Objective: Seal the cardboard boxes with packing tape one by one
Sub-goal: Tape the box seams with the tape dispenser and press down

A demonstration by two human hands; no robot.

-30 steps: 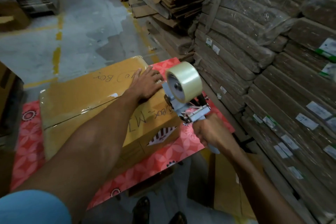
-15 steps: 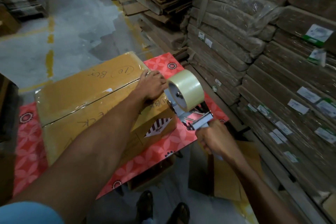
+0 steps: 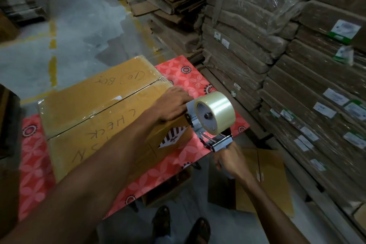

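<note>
Holding the box (image 3: 89, 125) by its end, left hand (image 3: 172, 103) fingers bent over the edge, I grip the tape gun (image 3: 210, 119) just beside it in my right hand (image 3: 225, 157).

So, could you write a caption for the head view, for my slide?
Left hand rests on the cardboard box; right hand holds the tape dispenser at its end.

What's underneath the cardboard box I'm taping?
The cardboard box sits on a red flower-patterned tabletop, which shows beside it. Whatever lies directly beneath the box is covered.
</note>
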